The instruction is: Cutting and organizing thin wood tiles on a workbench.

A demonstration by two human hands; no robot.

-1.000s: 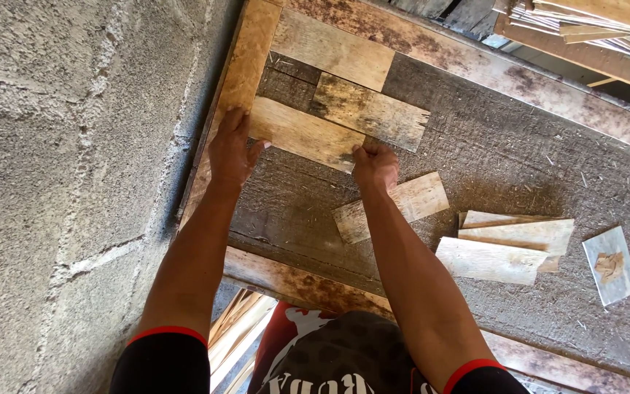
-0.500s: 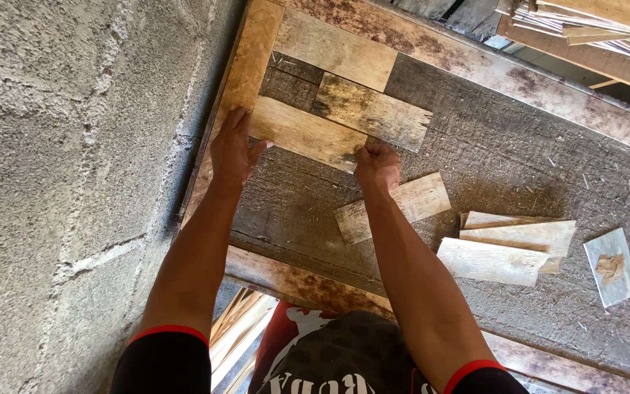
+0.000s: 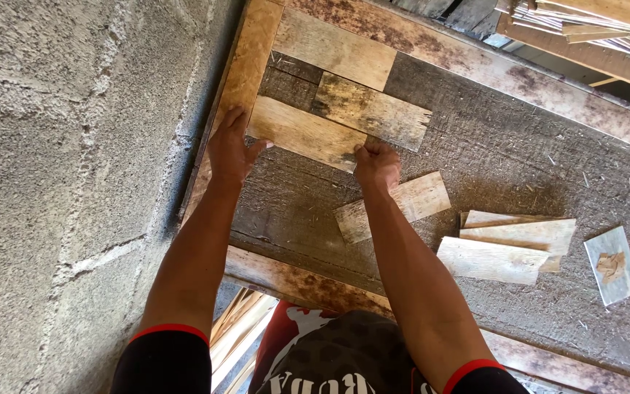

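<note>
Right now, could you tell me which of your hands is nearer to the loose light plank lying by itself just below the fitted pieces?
Right. The right hand sits just above the loose plank, almost touching it; the left hand is farther off, at the frame's left edge.

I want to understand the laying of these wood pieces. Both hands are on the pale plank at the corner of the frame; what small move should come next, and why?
Probably press the pale plank snug against the darker plank above it. The left hand rests on its left end and the right hand on its right end, so both can push it. The next loose piece lies just beside the right hand.
</note>
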